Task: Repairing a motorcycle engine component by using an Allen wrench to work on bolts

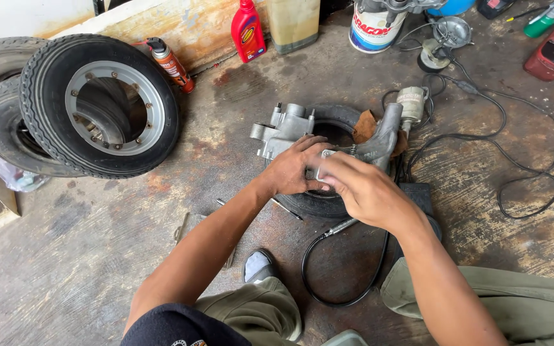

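Grey cast-metal housing [328,138] lies flat on top of a small black tyre [318,204] on the concrete floor [84,256], directly ahead of the person. Its long axis runs left-right across the view, slightly tilted: lugged blocky end points left, tubular arm [386,131] rises up-right to a cylindrical motor-like part [411,102]. Both hands meet at its middle, over the tyre's hole. Left hand [293,168] rests on the near side of the blocky end, fingers curled on the casting, clasping it. Right hand [363,191] comes in from the right, fingertips pinching a small bright metal piece [326,156] at the housing's centre; the piece is too covered to identify. Hands touch each other; left is nearer the blocky end, right nearer the arm. Black cable [344,282] loops below the tyre. Two larger tyres [65,109] lean well apart at left.
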